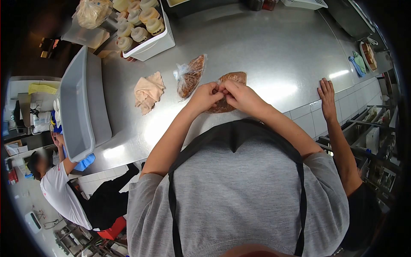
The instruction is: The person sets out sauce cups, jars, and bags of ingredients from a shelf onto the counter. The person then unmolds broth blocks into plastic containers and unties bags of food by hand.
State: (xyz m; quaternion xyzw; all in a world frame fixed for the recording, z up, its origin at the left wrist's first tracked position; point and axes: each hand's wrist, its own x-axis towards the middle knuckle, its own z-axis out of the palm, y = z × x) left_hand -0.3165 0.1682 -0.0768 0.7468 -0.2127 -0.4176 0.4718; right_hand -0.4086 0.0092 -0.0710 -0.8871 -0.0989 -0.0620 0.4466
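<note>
A clear plastic bag of brown food (222, 106) lies on the steel counter in front of me. Over its near-left part, my left hand (206, 97) and my right hand (242, 95) meet with fingertips pinched together, closed on the bag's plastic. The exact bit of plastic between the fingers is mostly hidden. Just left of my hands rests a second plastic bag of brown food (195, 77), its gathered, knotted-looking end pointing left. What the brown food is, I cannot tell.
A crumpled peach cloth (148, 91) and a grey bin (78, 103) are to the left. Squeeze bottles (139, 34) fill a white crate (159, 45) at the back. Another person's hand (327, 92) rests at the counter's right edge; a person in white (64, 192) stands left.
</note>
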